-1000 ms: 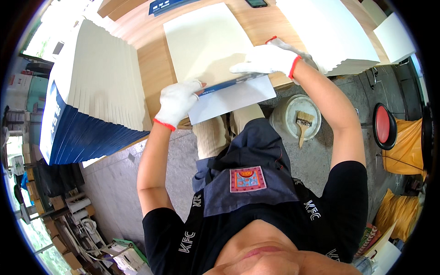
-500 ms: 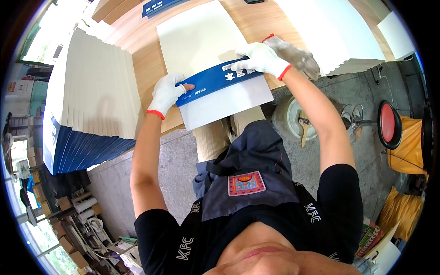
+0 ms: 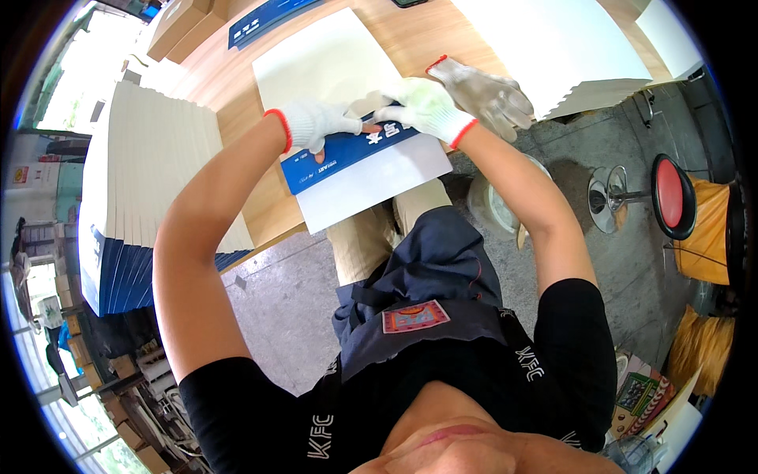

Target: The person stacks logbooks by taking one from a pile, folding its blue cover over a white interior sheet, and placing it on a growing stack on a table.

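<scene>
A blue and white printed cover (image 3: 359,170) lies over the wooden table's near edge (image 3: 268,213), its white part hanging toward my lap. My left hand (image 3: 316,125), in a white glove with a red cuff, presses on the blue band with its fingers. My right hand (image 3: 425,107), gloved the same way, grips the blue band's upper edge right beside the left hand. Under and behind the cover lies a large cream sheet (image 3: 324,59).
A spare grey glove (image 3: 485,93) lies on the table right of my hands. A tall stack of cream booklets with blue spines (image 3: 150,189) stands at left, another cream stack (image 3: 553,43) at right. A red stool (image 3: 671,197) and a white bucket (image 3: 491,207) stand on the floor.
The cover has turned blue side up and come down onto the table edge. Both hands moved inward from its ends to meet at the middle of the blue band.
</scene>
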A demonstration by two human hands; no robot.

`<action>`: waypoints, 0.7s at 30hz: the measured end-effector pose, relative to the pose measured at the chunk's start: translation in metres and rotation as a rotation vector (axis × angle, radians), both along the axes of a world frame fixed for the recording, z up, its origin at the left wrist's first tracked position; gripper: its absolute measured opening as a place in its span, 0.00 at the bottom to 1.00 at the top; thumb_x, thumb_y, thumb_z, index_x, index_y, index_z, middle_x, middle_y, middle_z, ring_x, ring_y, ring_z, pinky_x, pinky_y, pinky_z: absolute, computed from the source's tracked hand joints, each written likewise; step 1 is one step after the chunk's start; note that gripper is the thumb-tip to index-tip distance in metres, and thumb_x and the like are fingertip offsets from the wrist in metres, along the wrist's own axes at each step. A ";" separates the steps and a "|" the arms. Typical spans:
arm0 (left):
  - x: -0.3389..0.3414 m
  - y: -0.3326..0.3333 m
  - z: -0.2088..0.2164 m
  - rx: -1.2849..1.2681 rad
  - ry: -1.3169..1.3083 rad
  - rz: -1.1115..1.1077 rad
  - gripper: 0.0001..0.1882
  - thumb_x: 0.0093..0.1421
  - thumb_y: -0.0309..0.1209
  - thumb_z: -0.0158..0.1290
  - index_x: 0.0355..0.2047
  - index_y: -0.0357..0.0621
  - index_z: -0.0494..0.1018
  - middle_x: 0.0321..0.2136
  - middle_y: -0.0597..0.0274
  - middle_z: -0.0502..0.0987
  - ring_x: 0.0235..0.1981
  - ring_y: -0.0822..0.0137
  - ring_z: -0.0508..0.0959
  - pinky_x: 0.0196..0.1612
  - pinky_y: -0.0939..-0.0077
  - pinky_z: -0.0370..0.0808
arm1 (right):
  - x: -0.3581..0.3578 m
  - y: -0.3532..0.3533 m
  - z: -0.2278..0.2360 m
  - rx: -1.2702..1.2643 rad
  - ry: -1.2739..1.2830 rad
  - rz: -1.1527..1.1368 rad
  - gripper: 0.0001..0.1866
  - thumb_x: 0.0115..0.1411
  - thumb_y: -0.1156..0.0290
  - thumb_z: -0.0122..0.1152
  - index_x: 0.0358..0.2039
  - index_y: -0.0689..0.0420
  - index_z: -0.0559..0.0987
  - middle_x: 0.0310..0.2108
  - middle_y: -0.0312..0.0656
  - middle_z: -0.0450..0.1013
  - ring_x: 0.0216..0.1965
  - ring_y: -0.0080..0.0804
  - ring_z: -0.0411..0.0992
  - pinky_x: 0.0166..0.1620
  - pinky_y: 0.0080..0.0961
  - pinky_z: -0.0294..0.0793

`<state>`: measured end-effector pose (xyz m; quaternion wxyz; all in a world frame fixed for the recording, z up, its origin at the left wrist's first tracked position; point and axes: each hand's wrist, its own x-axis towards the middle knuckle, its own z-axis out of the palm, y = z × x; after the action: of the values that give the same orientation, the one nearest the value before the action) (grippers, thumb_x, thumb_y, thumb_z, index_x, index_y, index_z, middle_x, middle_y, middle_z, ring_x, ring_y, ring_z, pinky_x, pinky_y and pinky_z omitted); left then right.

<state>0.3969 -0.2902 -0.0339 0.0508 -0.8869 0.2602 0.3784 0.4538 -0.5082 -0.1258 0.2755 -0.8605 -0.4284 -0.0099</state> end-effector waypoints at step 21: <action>0.007 0.019 -0.023 -0.114 -0.176 -0.123 0.53 0.49 0.17 0.59 0.64 0.97 0.59 0.50 0.64 0.76 0.37 0.59 0.81 0.44 0.70 0.78 | -0.110 0.128 -0.007 -0.226 -0.473 0.519 0.09 0.58 0.62 0.58 0.37 0.50 0.74 0.37 0.34 0.71 0.42 0.30 0.73 0.41 0.28 0.72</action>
<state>0.4037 -0.2710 -0.0573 0.0458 -0.9005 0.3297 0.2798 0.3438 -0.3806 -0.1329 0.0657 -0.7221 -0.6827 -0.0909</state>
